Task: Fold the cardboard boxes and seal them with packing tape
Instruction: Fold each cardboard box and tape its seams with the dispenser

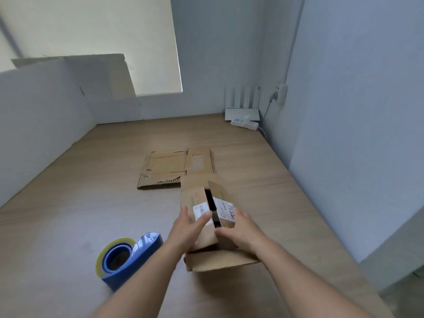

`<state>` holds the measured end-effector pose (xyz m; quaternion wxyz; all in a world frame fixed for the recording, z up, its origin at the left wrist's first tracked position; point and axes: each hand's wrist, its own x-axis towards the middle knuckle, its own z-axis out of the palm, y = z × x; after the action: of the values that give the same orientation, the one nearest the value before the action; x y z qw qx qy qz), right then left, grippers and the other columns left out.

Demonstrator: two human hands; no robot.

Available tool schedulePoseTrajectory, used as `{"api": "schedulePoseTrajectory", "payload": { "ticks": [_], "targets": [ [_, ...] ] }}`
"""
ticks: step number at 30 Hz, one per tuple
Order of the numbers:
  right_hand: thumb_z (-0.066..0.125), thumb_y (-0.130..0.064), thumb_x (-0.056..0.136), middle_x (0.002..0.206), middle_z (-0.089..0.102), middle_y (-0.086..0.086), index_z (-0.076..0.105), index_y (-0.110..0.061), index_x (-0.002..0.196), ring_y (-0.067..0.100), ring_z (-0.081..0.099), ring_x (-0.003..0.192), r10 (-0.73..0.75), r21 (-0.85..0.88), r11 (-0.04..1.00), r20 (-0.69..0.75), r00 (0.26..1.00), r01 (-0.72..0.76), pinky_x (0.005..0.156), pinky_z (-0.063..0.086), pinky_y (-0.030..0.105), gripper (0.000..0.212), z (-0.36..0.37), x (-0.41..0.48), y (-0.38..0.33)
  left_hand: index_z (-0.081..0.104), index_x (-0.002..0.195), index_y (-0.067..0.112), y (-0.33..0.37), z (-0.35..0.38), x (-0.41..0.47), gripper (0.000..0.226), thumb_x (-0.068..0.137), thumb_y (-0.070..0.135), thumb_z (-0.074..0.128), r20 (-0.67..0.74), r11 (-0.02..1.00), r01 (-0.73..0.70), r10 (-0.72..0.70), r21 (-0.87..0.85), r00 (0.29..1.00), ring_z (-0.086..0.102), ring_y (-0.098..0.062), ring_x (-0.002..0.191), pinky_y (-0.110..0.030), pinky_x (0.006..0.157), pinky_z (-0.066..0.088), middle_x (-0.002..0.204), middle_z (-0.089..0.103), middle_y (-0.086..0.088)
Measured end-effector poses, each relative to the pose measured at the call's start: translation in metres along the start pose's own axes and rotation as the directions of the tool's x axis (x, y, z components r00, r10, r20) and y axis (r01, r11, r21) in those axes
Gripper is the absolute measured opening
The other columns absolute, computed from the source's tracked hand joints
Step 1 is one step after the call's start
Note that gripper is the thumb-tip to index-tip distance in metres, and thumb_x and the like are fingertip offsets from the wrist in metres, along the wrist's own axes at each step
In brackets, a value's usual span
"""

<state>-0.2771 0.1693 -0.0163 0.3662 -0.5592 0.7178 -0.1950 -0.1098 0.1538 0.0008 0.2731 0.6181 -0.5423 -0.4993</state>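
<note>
Hidden, cropped and unreadable bits around the box

The gap between the top flaps of the cardboard box (221, 260) shows only darkness, so its inside can't be told. The left hand (188, 228) covers the near part of the left flap and a corner of its white label (201, 208); the right hand (242, 229) covers the near end of the right flap. The print on both labels, and the scrawl on the right label (226, 208), is too small to read. Both forearms run off the bottom edge. The left forearm hides the near end of the tape dispenser (128, 255). The box blocks the near right corner of the flat cardboard (169, 166). The router (242, 113) by the wall looks soft, its details unclear.
</note>
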Motion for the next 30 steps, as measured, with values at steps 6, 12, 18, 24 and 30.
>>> {"api": "schedulePoseTrajectory", "payload": {
  "ticks": [6,12,18,24,30],
  "targets": [
    [0.058,-0.046,0.087,0.118,0.063,-0.003,0.061,-0.022,0.119,0.013,0.061,0.1,-0.02,0.178,0.984,0.04,0.999,0.013,0.088,0.049,0.03,0.041,-0.003,-0.013,0.017,0.022,0.146,0.025,-0.029,0.016,-0.001,0.09,0.077,0.068,0.061,-0.033,0.937,0.075,-0.068,0.341,0.997,0.045,-0.025,0.129,-0.042,0.096,0.049,0.146,0.039,-0.004],
    [0.046,-0.044,0.095,0.066,0.056,-0.002,0.055,-0.02,0.065,0.016,0.052,0.066,-0.06,-0.012,0.998,-0.167,0.984,0.058,0.058,0.037,0.03,0.04,-0.018,-0.023,0.022,0.022,0.145,0.025,-0.033,0.026,-0.017,0.082,0.08,0.066,0.049,-0.154,0.736,0.195,-0.124,0.648,0.98,0.054,-0.022,0.108,-0.026,0.068,0.05,0.126,0.046,-0.006],
    [0.035,-0.024,0.1,0.075,0.055,0.011,0.051,-0.008,0.072,0.034,0.061,0.082,-0.063,-0.066,0.997,-0.225,0.972,0.05,0.067,0.042,0.035,0.037,-0.032,-0.02,0.028,0.054,0.089,0.01,-0.023,0.007,-0.029,0.019,0.092,0.019,0.038,-0.208,0.982,0.157,-0.132,0.106,0.969,0.058,-0.022,0.073,-0.034,0.064,0.052,0.083,0.058,-0.008],
    [0.038,-0.02,0.099,0.073,0.055,0.012,0.052,-0.006,0.076,0.035,0.052,0.076,-0.19,-0.105,0.981,-0.345,0.919,0.163,0.063,0.035,0.036,0.03,-0.041,-0.028,0.022,0.055,0.091,0.006,-0.015,0.001,-0.055,0.017,0.094,0.012,0.039,-0.246,0.98,0.103,-0.143,-0.168,0.959,0.061,-0.024,0.08,-0.03,0.063,0.057,0.091,0.06,-0.012],
    [0.042,-0.025,0.098,0.073,0.06,0.019,0.058,-0.006,0.084,0.041,0.053,0.073,-0.357,-0.162,0.933,-0.497,0.791,0.32,0.061,0.035,0.038,0.028,-0.049,-0.053,-0.018,0.047,0.075,0.0,-0.004,-0.023,-0.09,0.02,0.092,0.011,0.045,-0.416,0.999,-0.044,0.044,0.009,0.908,0.042,-0.006,0.053,-0.018,0.045,0.039,0.065,0.044,-0.005]
  ]
}}
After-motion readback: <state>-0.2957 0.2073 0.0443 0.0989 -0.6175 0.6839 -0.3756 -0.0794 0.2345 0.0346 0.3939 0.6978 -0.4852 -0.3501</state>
